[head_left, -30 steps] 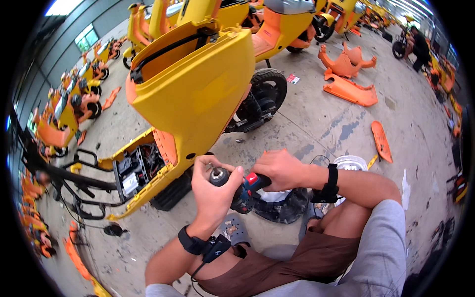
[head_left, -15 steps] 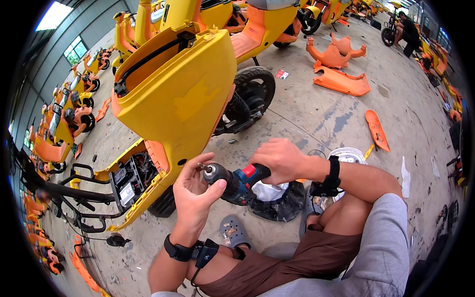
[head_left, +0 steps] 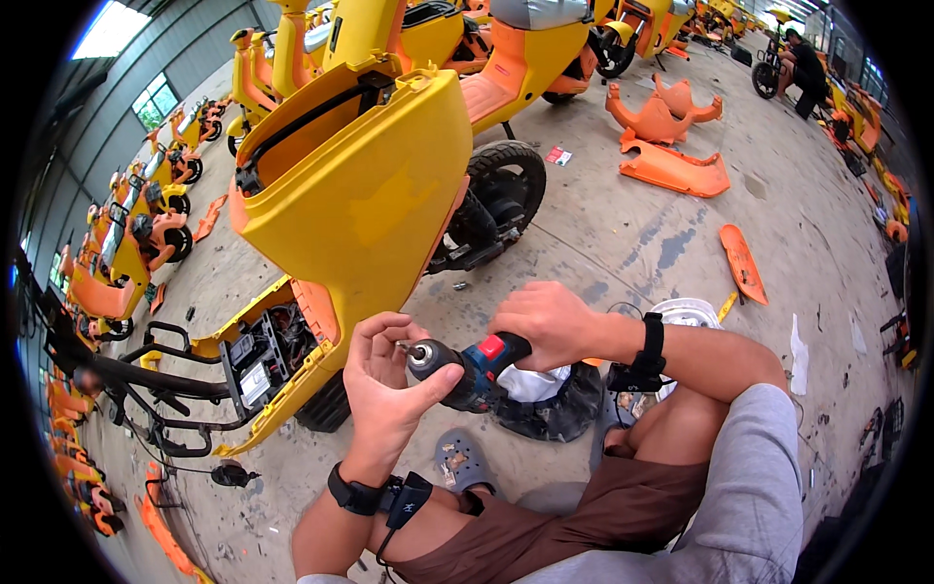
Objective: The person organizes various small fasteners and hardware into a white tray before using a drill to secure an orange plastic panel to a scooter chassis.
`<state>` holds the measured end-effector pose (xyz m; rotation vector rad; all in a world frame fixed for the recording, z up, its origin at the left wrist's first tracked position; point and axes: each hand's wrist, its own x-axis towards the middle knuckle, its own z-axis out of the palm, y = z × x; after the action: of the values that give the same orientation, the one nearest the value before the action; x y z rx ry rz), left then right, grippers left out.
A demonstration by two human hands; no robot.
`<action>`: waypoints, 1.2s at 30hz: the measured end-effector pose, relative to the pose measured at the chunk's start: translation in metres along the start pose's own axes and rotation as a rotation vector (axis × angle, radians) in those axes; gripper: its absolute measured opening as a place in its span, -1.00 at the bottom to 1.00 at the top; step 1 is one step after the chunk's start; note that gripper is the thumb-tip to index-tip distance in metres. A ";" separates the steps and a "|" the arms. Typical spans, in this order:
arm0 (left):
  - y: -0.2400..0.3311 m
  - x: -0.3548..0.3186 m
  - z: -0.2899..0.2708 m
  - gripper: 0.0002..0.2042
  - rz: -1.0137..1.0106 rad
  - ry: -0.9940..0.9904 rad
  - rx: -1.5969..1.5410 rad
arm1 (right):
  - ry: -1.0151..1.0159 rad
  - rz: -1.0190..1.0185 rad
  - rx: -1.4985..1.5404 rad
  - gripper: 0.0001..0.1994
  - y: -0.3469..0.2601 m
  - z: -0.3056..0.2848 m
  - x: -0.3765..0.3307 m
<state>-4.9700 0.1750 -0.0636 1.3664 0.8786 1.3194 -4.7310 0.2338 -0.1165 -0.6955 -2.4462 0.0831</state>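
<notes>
My right hand (head_left: 545,321) is closed around the dark handle of a blue and black cordless drill (head_left: 477,375) with a red patch on it. The drill's black chuck points left toward my left hand (head_left: 384,375). The left thumb lies along the chuck's side, and the curled fingers are at its front, near a short metal tip. Whether those fingertips also pinch a small part is too small to tell. Beyond my hands stands a partly stripped yellow scooter (head_left: 360,214), its frame tilted and electronics (head_left: 263,365) exposed in the lower body.
A black bag with white material (head_left: 550,399) sits on the floor below the drill, beside a white container (head_left: 686,313). Orange panels (head_left: 676,167) lie to the far right. More yellow scooters (head_left: 530,58) stand behind, and a person (head_left: 803,63) crouches at the far right.
The drill has turned slightly, so its chuck front faces more toward me. My left fingers have moved a little down against it. The whole view has shifted slightly.
</notes>
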 end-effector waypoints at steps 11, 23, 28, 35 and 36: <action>-0.001 -0.001 -0.001 -0.45 -0.043 0.021 -0.037 | -0.047 -0.002 -0.007 -0.67 0.001 -0.002 -0.004; 0.002 0.000 0.000 -0.44 -0.082 0.041 -0.161 | 0.001 0.042 0.015 -0.68 0.005 -0.003 -0.006; -0.006 0.002 -0.006 -0.45 0.015 0.055 -0.081 | 0.015 0.063 0.008 -0.68 0.006 -0.003 -0.005; 0.012 0.002 0.005 -0.44 -0.129 0.126 -0.275 | 0.026 0.054 -0.020 -0.69 0.008 -0.003 -0.008; 0.009 0.002 0.004 -0.43 -0.077 0.148 -0.282 | 0.034 0.053 -0.031 -0.70 0.008 -0.003 -0.007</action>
<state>-4.9669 0.1736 -0.0537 1.0181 0.7998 1.4376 -4.7210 0.2369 -0.1193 -0.7696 -2.4013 0.0539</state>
